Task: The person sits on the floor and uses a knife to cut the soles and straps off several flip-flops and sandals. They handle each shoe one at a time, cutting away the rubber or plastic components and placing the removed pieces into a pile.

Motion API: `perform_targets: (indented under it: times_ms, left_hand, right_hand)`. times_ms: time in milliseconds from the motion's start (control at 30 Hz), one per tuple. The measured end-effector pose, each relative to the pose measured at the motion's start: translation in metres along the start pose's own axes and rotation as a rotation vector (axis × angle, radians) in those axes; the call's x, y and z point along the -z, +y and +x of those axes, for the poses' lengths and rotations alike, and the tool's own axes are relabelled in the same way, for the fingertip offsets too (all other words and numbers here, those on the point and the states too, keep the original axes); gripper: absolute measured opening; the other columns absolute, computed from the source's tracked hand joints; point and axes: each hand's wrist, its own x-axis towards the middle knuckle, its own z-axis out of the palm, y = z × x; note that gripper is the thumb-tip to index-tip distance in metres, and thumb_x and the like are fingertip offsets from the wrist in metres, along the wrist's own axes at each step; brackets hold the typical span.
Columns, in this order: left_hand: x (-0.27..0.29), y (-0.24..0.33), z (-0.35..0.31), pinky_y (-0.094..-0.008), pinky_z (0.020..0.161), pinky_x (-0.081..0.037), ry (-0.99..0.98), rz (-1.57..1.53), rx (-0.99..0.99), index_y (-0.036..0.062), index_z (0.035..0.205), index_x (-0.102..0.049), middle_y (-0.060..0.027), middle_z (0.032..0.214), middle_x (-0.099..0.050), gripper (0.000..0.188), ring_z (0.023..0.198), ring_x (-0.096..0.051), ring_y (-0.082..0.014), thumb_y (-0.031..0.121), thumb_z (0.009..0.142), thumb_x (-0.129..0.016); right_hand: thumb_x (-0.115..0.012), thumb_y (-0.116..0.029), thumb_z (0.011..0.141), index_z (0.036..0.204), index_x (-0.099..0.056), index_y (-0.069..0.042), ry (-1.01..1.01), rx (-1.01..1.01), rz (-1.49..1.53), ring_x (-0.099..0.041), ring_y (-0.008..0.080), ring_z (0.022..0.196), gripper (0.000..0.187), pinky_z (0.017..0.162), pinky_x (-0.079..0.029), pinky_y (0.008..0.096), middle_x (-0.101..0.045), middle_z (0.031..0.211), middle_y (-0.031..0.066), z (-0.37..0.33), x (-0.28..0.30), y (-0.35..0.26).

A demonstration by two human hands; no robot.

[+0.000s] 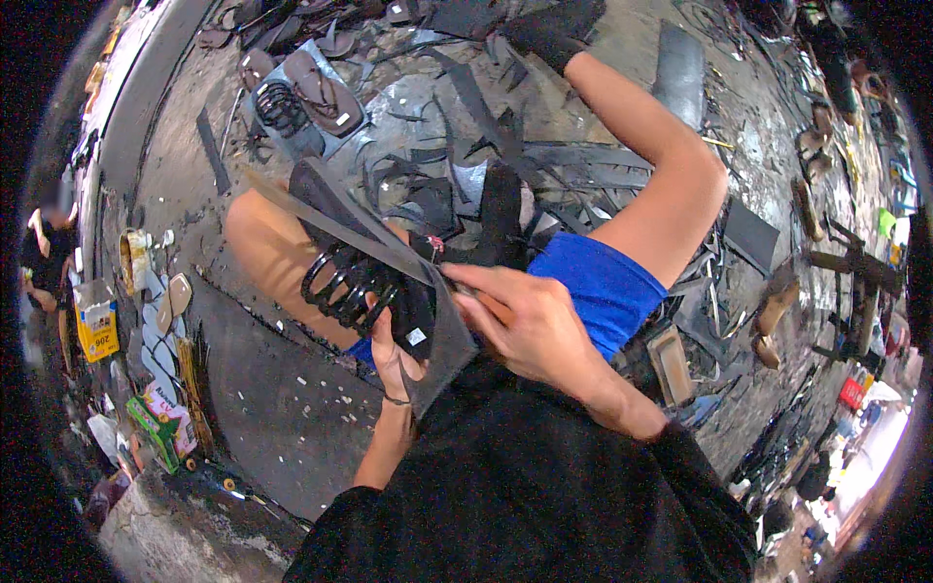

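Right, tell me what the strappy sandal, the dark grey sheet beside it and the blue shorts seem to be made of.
Strappy sandal: glossy black straps, probably plastic or coated synthetic, given their bright highlights.
Dark grey sheet: matte, perhaps rubber or foam, as it has a dull face and visible thickness.
Blue shorts: likely fabric, dull and softly creased.

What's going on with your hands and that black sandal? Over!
Left hand gripping black sandal. Right hand closed on slim tool, mostly hidden, at edge of dark sheet. Black scraps scattered on floor, clear of both hands.
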Motion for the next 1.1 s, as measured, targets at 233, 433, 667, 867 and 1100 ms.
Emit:
perform_targets:
  times_ms: [233, 433, 667, 867, 1100]
  left_hand:
    - [0.015, 0.0, -0.008, -0.034, 0.051, -0.061, 0.104, -0.063, 0.086, 0.0089, 0.115, -0.061, -0.008, 0.091, -0.071, 0.043, 0.065, -0.069, -0.0201, 0.046, 0.093, -0.059]
    - [0.055, -0.003, -0.013, -0.0339, 0.041, -0.053, 0.229, -0.036, 0.265, 0.0033, 0.115, -0.06, -0.0181, 0.082, -0.069, 0.072, 0.049, -0.064, -0.0264, 0.068, 0.083, -0.056]
    - [0.084, -0.002, -0.016, -0.0459, 0.094, -0.054, -0.119, 0.024, 0.156, 0.0017, 0.129, -0.054, -0.0095, 0.126, -0.06, 0.045, 0.112, -0.06, -0.0285, -0.002, 0.086, -0.065]
    - [0.016, 0.088, 0.009, -0.0402, 0.114, -0.031, -0.814, 0.654, 0.07, -0.0026, 0.144, -0.037, -0.0119, 0.146, -0.044, 0.08, 0.134, -0.043, -0.026, 0.008, 0.077, -0.08]
    - [-0.064, 0.132, 0.037, -0.0243, 0.08, -0.053, -0.187, 0.559, -0.322, -0.0018, 0.112, -0.062, -0.0049, 0.104, -0.068, 0.028, 0.093, -0.065, -0.0105, 0.022, 0.099, -0.059]
  right_hand:
    - [-0.07, -0.014, 0.089, 0.115, -0.068, -0.005, -0.085, -0.113, -0.009, -0.071, 0.0304, 0.083, 0.028, 0.073, -0.055, 0.0346, -0.071, 0.095, 0.0192, -0.022, 0.01, 0.019]
    - [-0.069, -0.016, 0.09, 0.115, -0.068, -0.004, 0.052, 0.107, 0.029, -0.069, 0.0275, 0.072, 0.028, 0.064, -0.054, 0.0343, -0.071, 0.092, 0.0178, 0.036, -0.048, 0.044]
    - [-0.066, -0.025, 0.094, 0.114, -0.069, -0.001, 0.17, -0.054, 0.229, -0.059, 0.0087, 0.065, 0.031, 0.058, -0.048, 0.0258, -0.071, 0.082, 0.0077, 0.114, -0.054, 0.052]
    - [-0.076, -0.023, 0.088, 0.105, -0.068, 0.003, -0.123, -0.079, 0.342, -0.056, 0.0048, 0.071, 0.032, 0.063, -0.048, 0.0231, -0.065, 0.079, -0.001, 0.109, 0.0, 0.009]
    - [-0.064, -0.003, 0.088, 0.118, -0.065, -0.002, 0.288, 0.23, 0.066, -0.058, 0.0065, 0.072, 0.03, 0.061, -0.047, 0.0234, -0.069, 0.09, 0.0073, 0.049, 0.012, -0.017]
